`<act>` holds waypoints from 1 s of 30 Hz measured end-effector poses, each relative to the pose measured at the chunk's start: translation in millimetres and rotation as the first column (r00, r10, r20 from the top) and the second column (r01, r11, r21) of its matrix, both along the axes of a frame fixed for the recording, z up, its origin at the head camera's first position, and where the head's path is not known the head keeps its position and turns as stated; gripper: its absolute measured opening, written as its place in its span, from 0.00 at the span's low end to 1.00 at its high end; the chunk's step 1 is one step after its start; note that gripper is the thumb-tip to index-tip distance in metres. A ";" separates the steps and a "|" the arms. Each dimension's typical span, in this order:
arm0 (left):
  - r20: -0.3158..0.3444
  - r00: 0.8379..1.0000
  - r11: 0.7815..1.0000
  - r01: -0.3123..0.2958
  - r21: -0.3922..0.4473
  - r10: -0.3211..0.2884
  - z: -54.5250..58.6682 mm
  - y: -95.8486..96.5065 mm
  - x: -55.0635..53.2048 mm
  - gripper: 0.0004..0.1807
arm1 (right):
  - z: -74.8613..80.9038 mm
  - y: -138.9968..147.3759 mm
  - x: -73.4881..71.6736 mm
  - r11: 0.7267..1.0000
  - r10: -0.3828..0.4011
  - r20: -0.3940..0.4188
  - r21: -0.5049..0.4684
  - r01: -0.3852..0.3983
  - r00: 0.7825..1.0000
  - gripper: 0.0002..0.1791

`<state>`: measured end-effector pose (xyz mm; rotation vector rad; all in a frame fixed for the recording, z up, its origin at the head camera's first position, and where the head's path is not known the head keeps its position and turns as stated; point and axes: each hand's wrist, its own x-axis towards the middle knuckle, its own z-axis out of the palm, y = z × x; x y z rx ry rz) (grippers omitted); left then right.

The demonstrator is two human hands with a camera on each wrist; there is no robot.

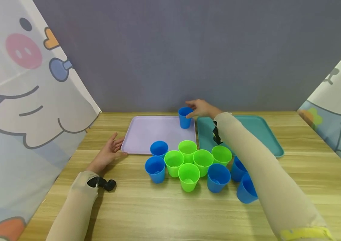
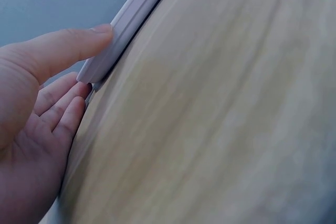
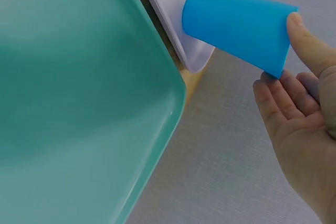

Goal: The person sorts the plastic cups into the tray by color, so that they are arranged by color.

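A blue cup (image 1: 185, 119) stands upright in the back right corner of the lilac tray (image 1: 155, 130). My right hand (image 1: 202, 108) holds it by the rim from the right. In the right wrist view the thumb is on one side of the cup's mouth and the fingertips meet the other. At the lilac tray's front left corner, my left hand (image 1: 109, 153) rests with fingers loosely extended. Its thumb (image 2: 79, 45) touches the tray's outer edge in the left wrist view, and the other fingertips lie around the corner.
Several green cups (image 1: 189, 177) stand upright in a cluster before the trays. Blue cups flank them, some at the left (image 1: 155, 170) and others at the right (image 1: 218, 178). Right of the lilac tray lies a teal tray (image 1: 258, 130), partly under my right forearm. A grey wall rises behind.
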<state>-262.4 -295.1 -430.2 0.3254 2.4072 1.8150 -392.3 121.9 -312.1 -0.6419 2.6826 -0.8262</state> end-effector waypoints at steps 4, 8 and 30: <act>-0.009 1.000 1.000 -0.002 0.014 0.002 -0.2 0.1 -0.2 0.58 | 0.7 -1.2 -1.1 1.000 -0.008 0.019 -0.013 0.009 1.000 0.43; -0.008 1.000 1.000 -0.008 0.011 0.008 0.5 -0.9 -1.3 0.58 | 1.2 -2.4 -2.8 1.000 -0.012 0.024 -0.022 0.012 1.000 0.43; 0.013 1.000 1.000 -0.018 -0.007 0.018 0.3 1.6 -0.1 0.58 | 10.1 31.0 14.2 0.998 0.013 -0.047 -0.058 -0.016 0.999 0.41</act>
